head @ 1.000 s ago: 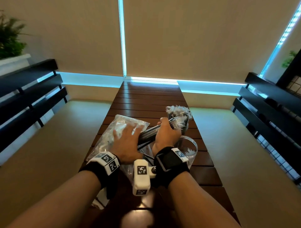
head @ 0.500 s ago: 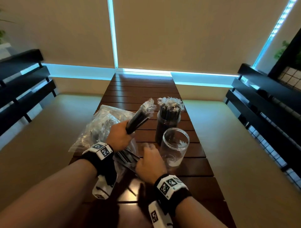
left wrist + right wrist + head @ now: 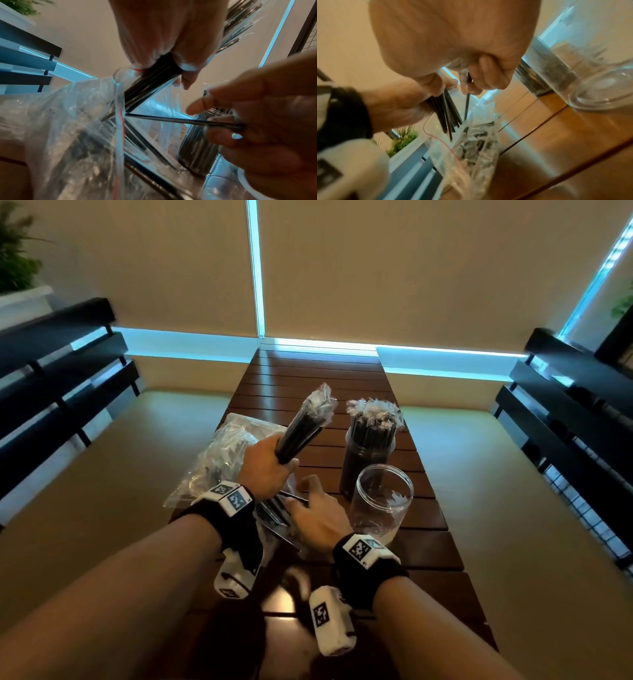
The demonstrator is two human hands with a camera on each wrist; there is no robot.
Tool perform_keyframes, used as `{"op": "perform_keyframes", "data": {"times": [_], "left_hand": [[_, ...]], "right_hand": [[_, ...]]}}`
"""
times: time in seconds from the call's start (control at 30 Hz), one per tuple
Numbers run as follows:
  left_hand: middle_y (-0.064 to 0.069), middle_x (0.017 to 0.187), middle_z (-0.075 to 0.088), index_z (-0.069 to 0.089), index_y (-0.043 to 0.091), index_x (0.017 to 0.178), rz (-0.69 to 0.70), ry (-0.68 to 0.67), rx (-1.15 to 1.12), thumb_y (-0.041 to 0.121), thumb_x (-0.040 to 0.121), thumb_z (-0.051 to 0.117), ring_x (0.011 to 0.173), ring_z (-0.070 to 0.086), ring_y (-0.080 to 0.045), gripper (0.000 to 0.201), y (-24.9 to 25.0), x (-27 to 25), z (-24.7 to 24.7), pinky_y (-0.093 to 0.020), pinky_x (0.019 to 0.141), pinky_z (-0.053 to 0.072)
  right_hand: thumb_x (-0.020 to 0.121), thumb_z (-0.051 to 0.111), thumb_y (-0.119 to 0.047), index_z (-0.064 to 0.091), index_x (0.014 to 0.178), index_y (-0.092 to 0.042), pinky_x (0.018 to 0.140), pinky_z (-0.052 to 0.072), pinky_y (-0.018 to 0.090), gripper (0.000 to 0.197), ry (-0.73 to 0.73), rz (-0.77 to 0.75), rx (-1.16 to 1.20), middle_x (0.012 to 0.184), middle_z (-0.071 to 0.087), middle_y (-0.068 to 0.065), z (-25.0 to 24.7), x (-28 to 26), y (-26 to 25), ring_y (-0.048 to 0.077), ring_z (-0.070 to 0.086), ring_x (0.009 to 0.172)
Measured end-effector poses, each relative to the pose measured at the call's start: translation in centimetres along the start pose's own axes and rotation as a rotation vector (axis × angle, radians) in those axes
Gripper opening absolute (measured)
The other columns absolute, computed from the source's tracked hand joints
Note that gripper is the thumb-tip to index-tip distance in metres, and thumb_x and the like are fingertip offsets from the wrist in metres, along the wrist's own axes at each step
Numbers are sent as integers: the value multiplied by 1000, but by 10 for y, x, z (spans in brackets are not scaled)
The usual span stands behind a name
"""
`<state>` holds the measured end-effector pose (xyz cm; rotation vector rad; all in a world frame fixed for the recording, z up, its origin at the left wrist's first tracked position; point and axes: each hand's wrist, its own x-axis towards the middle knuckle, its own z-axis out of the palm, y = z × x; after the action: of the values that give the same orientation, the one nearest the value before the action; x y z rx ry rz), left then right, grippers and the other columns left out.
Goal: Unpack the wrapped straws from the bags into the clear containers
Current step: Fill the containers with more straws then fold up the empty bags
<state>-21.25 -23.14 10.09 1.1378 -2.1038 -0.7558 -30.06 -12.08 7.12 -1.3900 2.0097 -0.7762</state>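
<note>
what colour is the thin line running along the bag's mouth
Red, on the clear bag; clearest in the left wrist view.

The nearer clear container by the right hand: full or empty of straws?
Empty, or nearly so. The nearer clear container stands upright with bare see-through walls, while the far container behind it is packed with dark wrapped straws.

left wrist band (image 3: 236,510) — black strap, white blocks with black square-code tags | right wrist band (image 3: 368,556) — same kit | white camera pod (image 3: 330,619) under each wrist | forearms bare, no sleeves
</note>
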Motion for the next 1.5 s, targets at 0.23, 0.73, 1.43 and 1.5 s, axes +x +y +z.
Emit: {"op": "perform_keyframes", "data": {"times": [0.23,0.73,1.43,1.5], "left_hand": [[-8,92,71,68,11,97,-63,62,-144,16,82,73,86,65,-24,17,10,7,-8,-31,73,52],[-2,67,50,53,8,75,131,61,-370,22,85,70,65,52,-19,24,76,12,-37,-43,67,52],[-10,66,49,54,-2,72,307,-119,-623,3,81,73,62,51,-18,21,165,-21,-28,-23,61,47],[-10,66,50,54,-2,74,288,-127,-569,7,83,72,61,53,-16,22,160,-20,-20,-21,60,49]], "right_hand": [[95,50,-23,27,141,-15,91,52,53,52,-226,-246,-446,137,42,16,10,-7,13,41,59,110],[92,56,-33,64,104,-19,82,45,36,20,424,-198,-389,116,53,3,22,14,15,24,48,101],[102,34,-53,66,118,-3,91,53,42,62,-66,33,1502,116,70,18,-116,-32,-42,29,69,103],[103,30,-56,64,126,-10,85,53,38,62,-42,42,1432,115,70,12,-122,-36,-46,23,69,100]]}}
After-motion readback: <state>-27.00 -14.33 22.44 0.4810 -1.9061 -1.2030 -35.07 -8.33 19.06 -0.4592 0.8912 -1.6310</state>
